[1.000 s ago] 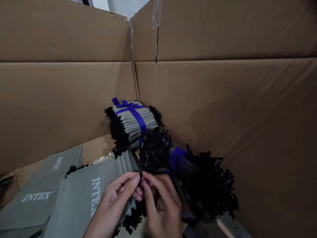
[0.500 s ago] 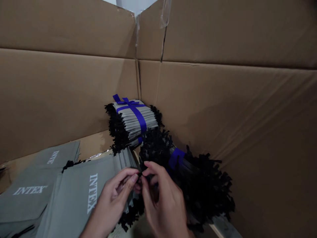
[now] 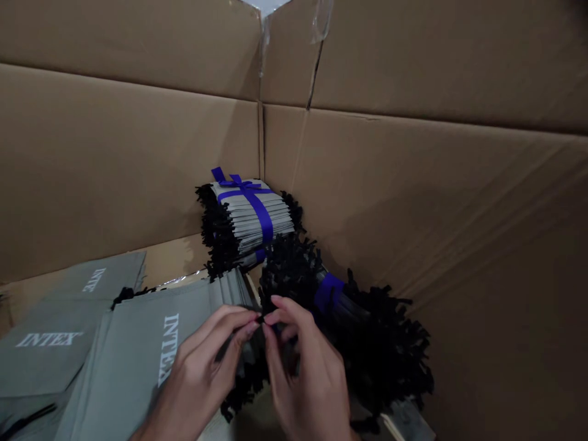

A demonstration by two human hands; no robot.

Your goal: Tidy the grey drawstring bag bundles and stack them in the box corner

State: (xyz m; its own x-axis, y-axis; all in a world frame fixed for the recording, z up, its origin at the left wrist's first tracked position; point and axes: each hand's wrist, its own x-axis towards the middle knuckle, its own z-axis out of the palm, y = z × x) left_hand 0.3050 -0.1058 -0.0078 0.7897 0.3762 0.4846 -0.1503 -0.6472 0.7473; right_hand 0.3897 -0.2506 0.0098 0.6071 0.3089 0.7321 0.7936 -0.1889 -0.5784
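Fingertip to fingertip, my left hand (image 3: 202,361) and my right hand (image 3: 307,367) are both closed in a pinch. Between them shows a small dark bit of a black fabric tie (image 3: 261,319); most of it is hidden by my fingers. Under and beside my left hand lies a stack of grey fabric pouches (image 3: 124,349) printed INTEX, with black tie ends along its edges. Right behind my right hand sits a bundle with bushy black ends (image 3: 381,343), bound by a blue-purple ribbon (image 3: 329,293).
Tall cardboard walls (image 3: 413,184) meet in a corner ahead. In that corner stands a grey bundle (image 3: 261,214) with black fringed sides, tied with blue-purple ribbon in a bow. More grey INTEX pouches (image 3: 41,361) lie flat at the left.
My left hand has rolled slightly, its fingers closer together at the pinch. The right hand stays nearly in place. The view has shifted a little.
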